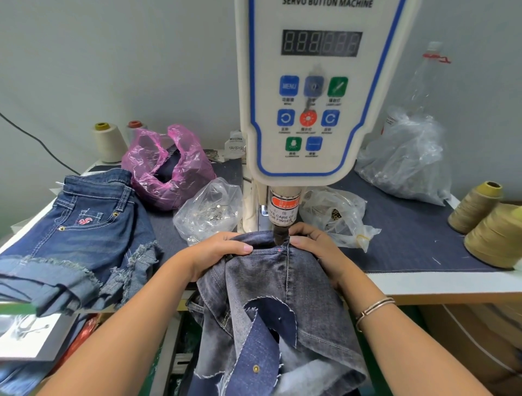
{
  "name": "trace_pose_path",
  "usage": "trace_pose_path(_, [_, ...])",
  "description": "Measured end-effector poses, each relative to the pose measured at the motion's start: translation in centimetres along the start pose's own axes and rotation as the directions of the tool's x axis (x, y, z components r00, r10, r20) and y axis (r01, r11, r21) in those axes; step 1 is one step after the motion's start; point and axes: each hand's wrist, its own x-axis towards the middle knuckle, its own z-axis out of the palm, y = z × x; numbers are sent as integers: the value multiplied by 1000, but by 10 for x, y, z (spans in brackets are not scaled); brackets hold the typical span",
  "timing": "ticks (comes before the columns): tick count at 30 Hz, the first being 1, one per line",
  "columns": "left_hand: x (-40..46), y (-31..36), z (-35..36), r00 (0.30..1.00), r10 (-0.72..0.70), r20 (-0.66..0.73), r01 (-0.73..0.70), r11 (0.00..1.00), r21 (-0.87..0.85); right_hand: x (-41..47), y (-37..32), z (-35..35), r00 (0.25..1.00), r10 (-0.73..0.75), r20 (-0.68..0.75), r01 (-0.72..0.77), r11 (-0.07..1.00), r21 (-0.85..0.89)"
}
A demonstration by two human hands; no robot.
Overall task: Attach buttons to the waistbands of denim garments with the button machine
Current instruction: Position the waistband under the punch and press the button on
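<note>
Both hands clamp the grey-blue faded denim garment [271, 285]: left hand [217, 251] and right hand [313, 246] flank its waistband under the white servo button machine's [305, 113] dark punch [280, 236]. No button seems set here yet. Left of the left hand lies a dark blue denim shorts pile [84, 234], whether finished or waiting is unclear.

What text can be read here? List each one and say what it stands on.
"SERVO BUTTON MACHINE": top of the machine head, its upper edge cropped.
"MENU": blue button.
"WARNING" and "...KE CARE OF ...OUR FINGER": ram sticker, partly hidden.
Counter display: unlit segments, no number.
Small button captions: too blurred.
</note>
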Motion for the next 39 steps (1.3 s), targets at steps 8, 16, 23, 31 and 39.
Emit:
trace_pose_path(8, [-1,0,0,1000,8,12,-7,1000,-14,2,2,-1,1000,5,10,-5,1000,22])
trace_pose_path(16, [0,0,0,1000,11,9,-11,1000,9,0,-1,-1,1000,14,2,-14,1000,21])
trace_pose_path(23, [-2,2,3,999,43,6,-43,999,29,0,-2,0,1000,27,-7,-27,999,29])
trace_pose_path(31, [-2,3,6,999,36,6,-37,991,126,-4,-6,2,998,52,-44,-49,997,67])
trace_pose_path(39, [-20,13,14,980,-60,189,-15,928,373,-38,-27,-4,912,407,53,-405,913,-36])
